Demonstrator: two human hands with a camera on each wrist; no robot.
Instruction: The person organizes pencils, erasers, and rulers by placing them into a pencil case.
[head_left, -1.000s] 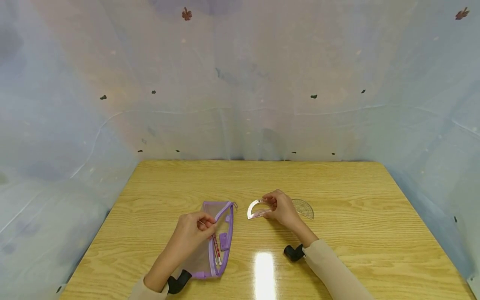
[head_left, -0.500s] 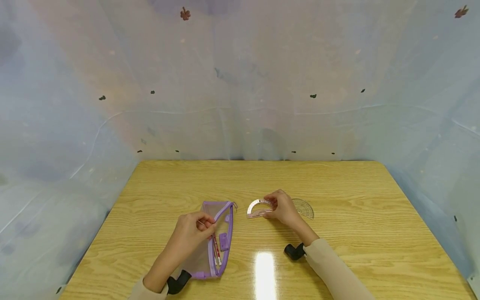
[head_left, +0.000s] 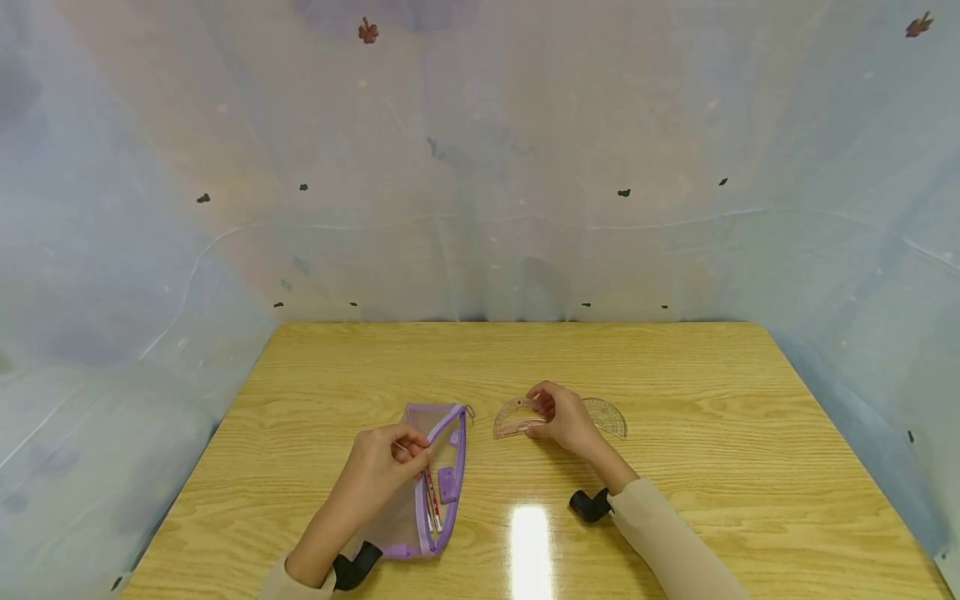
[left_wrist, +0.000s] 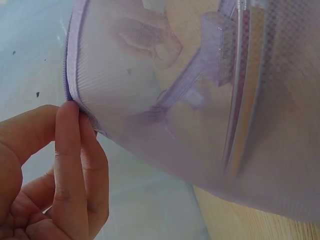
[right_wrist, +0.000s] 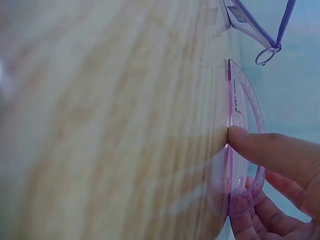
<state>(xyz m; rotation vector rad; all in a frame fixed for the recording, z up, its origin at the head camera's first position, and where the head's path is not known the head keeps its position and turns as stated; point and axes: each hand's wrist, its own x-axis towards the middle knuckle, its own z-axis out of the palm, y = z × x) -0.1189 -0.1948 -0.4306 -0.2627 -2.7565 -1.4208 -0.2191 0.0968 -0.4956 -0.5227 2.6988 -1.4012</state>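
Protractor [right_wrist: 237, 100] of clear pink plastic, half-moon in shape with a cut-out middle: saw it just right of centre in the lower half of the head view, pinched by the bare right hand [head_left: 562, 421]. Found the thumb on the straight edge and the other fingers at the curved side, drawn narrow with the plastic between. Could not tell whether raised off the yellow-brown wood-grain table [head_left: 712, 467] or touching it. Just right of that hand, partly hidden behind it, saw a colourless, see-through, half-round second protractor [head_left: 609, 417].

Left of centre, low in the frame, saw a purple mesh zip pouch [head_left: 397, 512] with its mouth parted and a round pull ring [right_wrist: 265, 56] at its upper right corner. Saw the bare left hand [head_left: 381, 462] holding the zipped edge between thumb and fingertips. Inside, made out a boxy purple block [head_left: 447, 483], a slim red-and-white stick [head_left: 432, 498] and, through the mesh, a tan stick [left_wrist: 254, 70] alongside.

Farther out, saw beige sleeves [head_left: 671, 542] at the bottom edge, black angled pieces [head_left: 588, 505] at both wrists and a white glare [head_left: 530, 550] at lower centre. Across the upper half, saw a creased, pale blue and pinkish backdrop [head_left: 495, 167] with small leaf shapes.
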